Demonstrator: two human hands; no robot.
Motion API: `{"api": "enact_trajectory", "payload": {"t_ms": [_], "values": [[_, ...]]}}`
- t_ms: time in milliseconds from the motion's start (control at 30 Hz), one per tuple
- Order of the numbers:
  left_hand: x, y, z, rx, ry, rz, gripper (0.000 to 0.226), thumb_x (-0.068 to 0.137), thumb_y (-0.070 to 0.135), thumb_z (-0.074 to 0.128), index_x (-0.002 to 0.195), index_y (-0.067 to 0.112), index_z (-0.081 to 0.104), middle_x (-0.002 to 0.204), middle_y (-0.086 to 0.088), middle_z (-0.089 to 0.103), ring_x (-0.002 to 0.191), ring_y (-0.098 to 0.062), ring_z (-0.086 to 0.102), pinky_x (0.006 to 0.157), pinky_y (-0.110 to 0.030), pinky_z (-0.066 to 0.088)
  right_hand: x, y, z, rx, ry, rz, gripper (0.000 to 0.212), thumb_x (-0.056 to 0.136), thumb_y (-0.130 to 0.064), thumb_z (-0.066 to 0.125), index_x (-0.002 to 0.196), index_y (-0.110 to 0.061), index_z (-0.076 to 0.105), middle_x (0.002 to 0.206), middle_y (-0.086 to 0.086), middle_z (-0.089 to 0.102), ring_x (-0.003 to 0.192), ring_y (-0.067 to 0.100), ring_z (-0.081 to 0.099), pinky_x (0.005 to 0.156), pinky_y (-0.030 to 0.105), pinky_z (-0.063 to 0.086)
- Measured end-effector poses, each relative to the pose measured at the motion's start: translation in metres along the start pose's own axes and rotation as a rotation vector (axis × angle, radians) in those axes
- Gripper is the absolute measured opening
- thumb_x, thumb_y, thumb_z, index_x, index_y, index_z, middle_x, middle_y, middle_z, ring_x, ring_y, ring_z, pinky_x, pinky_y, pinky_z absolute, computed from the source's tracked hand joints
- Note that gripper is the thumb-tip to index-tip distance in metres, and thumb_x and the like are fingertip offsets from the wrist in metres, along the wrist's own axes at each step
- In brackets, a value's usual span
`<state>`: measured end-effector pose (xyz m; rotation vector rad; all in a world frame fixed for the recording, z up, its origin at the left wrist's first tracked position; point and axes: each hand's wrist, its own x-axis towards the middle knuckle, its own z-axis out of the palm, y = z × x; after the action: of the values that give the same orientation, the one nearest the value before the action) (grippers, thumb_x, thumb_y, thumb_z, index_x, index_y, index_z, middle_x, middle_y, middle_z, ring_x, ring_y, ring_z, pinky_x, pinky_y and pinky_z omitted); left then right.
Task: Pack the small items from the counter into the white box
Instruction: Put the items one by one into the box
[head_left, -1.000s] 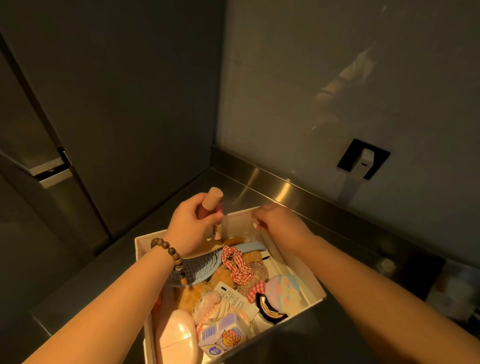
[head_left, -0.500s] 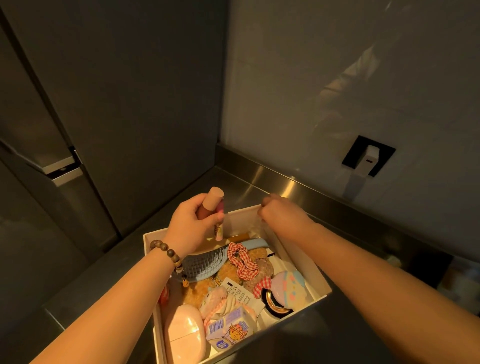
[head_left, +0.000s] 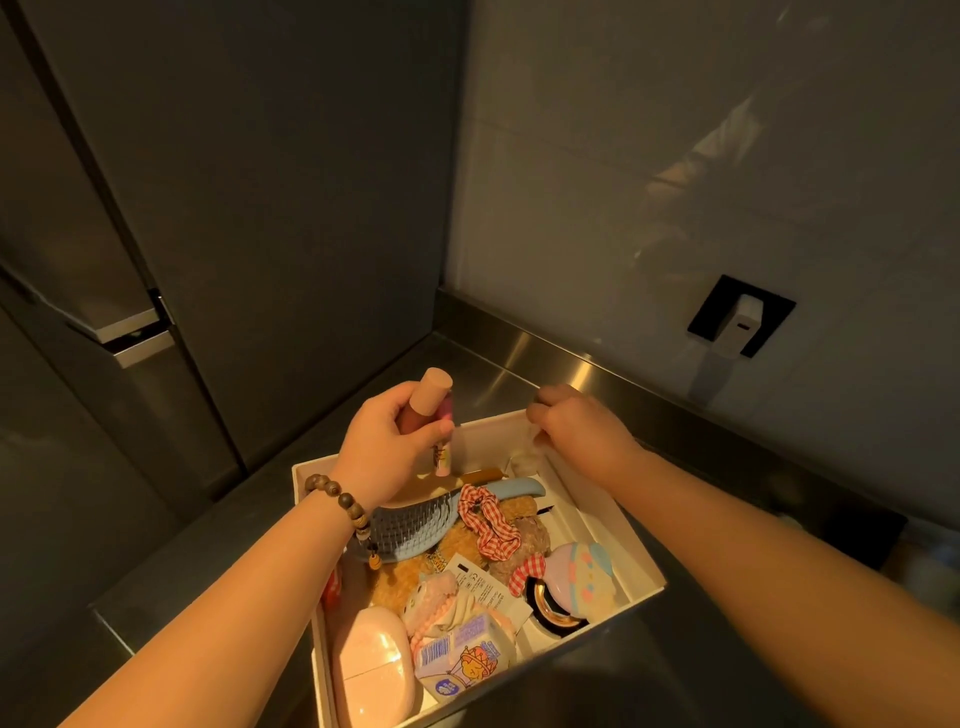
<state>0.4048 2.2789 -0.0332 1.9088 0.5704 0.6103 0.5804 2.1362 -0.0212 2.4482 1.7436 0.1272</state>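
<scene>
Left hand (head_left: 390, 448) over the far-left corner of the white box (head_left: 642, 564), wrapped round a couple of slim tubes (head_left: 427, 399), tan cap poking up past the knuckles, pinkish end hanging down below the fist; beaded bracelet (head_left: 338, 500) on that wrist. Right hand (head_left: 576, 428) at the far rim of the box, fingers curled in; can't tell whether gripping the rim, pinching something small, or nothing at all. Between and below the two hands, inside the box: blue hairbrush (head_left: 415, 522) just under the left wrist; red gingham scrunchie (head_left: 487, 519) beside it; pastel egg-shaped case (head_left: 582, 571) under the right forearm; pink oval case (head_left: 371, 660) and small cartoon carton (head_left: 467, 657) nearer the body. Box sitting on the dark counter (head_left: 182, 561), beneath both forearms; wall socket (head_left: 740, 322) well beyond the right hand.
</scene>
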Motion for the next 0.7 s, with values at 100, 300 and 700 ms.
{"api": "enact_trajectory", "payload": {"t_ms": [100,300,700], "values": [[0.0,0.001,0.004,-0.016,-0.007,-0.014,0.018,0.079,0.024,0.071,0.085,0.037,0.06,0.084,0.013,0.061,0.081,-0.005,0.055,0.066,-0.021,0.037,-0.003,0.001,0.007,0.101,0.062,0.035,0.036,0.092,-0.012,0.054,0.128,-0.009,0.054,0.126,0.007,0.052,0.117,0.022,0.047,0.094,0.025,0.04],[0.0,0.004,0.01,-0.035,-0.069,-0.066,0.016,0.078,0.029,0.072,0.089,0.033,0.062,0.087,0.011,0.062,0.083,-0.005,0.056,0.065,-0.018,0.037,-0.007,-0.006,-0.012,0.518,0.218,0.163,0.03,0.09,-0.02,0.061,0.119,-0.011,0.062,0.114,0.005,0.058,0.104,0.016,0.055,0.085,0.02,0.042],[-0.002,0.019,0.041,-0.051,-0.115,-0.027,0.017,0.075,0.032,0.074,0.089,0.025,0.066,0.084,0.001,0.066,0.079,-0.014,0.062,0.067,-0.029,0.05,-0.021,-0.015,-0.04,0.814,0.155,0.11,0.024,0.084,-0.023,0.07,0.108,-0.02,0.069,0.094,-0.013,0.063,0.086,-0.002,0.057,0.075,0.012,0.042]]}}
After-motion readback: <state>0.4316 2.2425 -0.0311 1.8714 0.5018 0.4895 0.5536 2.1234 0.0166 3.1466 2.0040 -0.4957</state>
